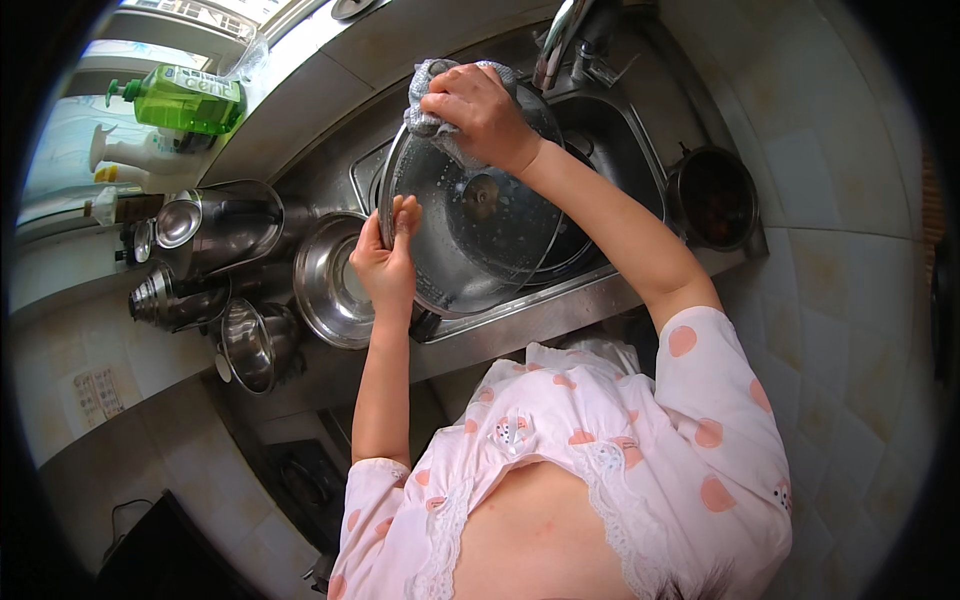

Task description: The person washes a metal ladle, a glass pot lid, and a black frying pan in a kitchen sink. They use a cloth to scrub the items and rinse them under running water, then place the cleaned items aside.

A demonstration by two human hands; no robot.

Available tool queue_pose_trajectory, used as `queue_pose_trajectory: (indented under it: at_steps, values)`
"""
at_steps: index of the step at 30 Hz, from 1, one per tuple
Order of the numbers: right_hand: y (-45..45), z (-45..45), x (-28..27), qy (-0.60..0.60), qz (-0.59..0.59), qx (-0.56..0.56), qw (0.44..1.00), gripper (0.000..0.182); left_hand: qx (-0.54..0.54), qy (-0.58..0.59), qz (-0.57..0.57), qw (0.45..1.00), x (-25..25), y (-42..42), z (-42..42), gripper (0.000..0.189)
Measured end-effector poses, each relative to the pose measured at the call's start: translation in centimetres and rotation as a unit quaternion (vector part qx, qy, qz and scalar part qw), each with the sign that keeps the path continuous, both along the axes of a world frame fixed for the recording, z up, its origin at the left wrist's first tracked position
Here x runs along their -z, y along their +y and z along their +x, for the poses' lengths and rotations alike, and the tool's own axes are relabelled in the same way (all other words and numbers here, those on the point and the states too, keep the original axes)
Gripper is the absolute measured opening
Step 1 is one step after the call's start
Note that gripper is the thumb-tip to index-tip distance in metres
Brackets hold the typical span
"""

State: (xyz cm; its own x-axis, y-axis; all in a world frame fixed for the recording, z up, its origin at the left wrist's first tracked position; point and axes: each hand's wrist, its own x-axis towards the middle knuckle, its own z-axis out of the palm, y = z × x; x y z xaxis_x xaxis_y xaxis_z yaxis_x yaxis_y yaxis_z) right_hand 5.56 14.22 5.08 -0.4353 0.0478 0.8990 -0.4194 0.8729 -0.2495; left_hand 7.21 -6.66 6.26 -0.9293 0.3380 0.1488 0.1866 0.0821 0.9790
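My left hand (386,255) grips the near-left rim of a round glass pot lid (450,262), thumb and fingers on either side of its metal edge. The lid is tilted over the stainless steel sink, with water drops or suds on the glass. My right hand (480,109) clutches a crumpled grey-white cloth (427,109) against the far part of the lid's rim. Through the glass the sink and a dark pan show blurred; what the pan holds cannot be told.
A chrome faucet (559,45) rises behind the sink (649,142). A dark pot (712,196) stands right of it. Steel basins (334,281) and a steel bowl (247,345) stand on the left. A green pump bottle (187,99) is on the windowsill.
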Motion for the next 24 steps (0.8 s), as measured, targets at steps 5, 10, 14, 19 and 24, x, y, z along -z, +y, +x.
queue_pose_trajectory:
  at_steps: [5,10,14,19,24]
  values:
    - [-4.5,2.1,-1.4,0.042,0.152,-0.124,0.980,0.013,0.013,0.116,-0.251,0.961,0.2,-1.9,-1.0,0.017]
    - [1.0,0.5,-0.2,-0.030,-0.048,0.049,0.997,0.023,0.005,-0.005,0.021,1.000,-0.4,-0.7,0.2,0.016]
    - [-5.2,1.8,-1.3,0.032,0.077,-0.069,0.994,0.011,0.005,0.068,-0.155,0.986,0.0,-1.9,-0.5,0.018]
    - [3.4,-0.5,2.6,-0.020,-0.165,0.031,0.986,0.028,0.006,0.014,0.046,0.999,-0.5,-1.7,0.3,0.020]
    - [4.0,0.0,3.0,-0.046,-0.206,0.007,0.977,0.030,0.060,0.019,-0.005,0.998,-1.1,-2.6,0.2,0.027]
